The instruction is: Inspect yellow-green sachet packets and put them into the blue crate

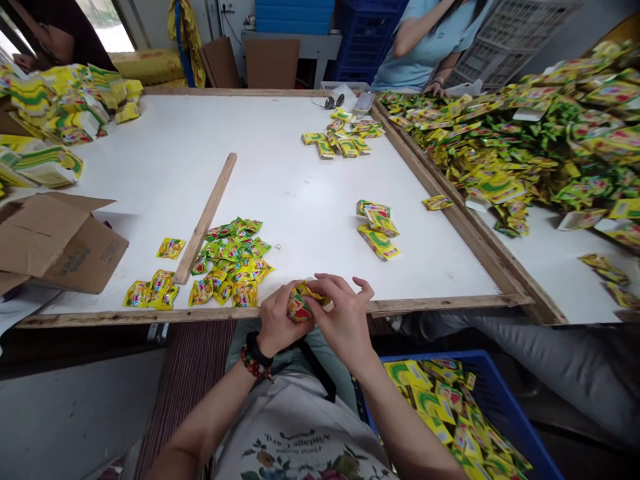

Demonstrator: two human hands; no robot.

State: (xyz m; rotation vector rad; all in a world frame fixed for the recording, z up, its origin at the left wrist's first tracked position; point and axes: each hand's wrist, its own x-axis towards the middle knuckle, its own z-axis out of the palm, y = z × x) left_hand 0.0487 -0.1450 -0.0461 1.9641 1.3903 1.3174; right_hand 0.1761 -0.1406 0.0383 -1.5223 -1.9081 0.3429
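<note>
My left hand (277, 323) and my right hand (341, 316) meet at the near edge of the white table (280, 180). Both are closed on a small bundle of yellow-green sachets (301, 303), fingers pinched round it. A bead bracelet and dark band sit on my left wrist. Just left of my hands lies a spread of loose sachets (233, 260) beside a wooden stick (206, 217). A small stack of sachets (378, 230) lies further out to the right.
A blue crate (520, 427) with yellow packs stands at my right knee. An open cardboard box (55, 240) sits at the left. A big sachet heap (540, 133) covers the neighbouring table, where a person in a light blue top works. Stacked packs (65, 107) lie far left.
</note>
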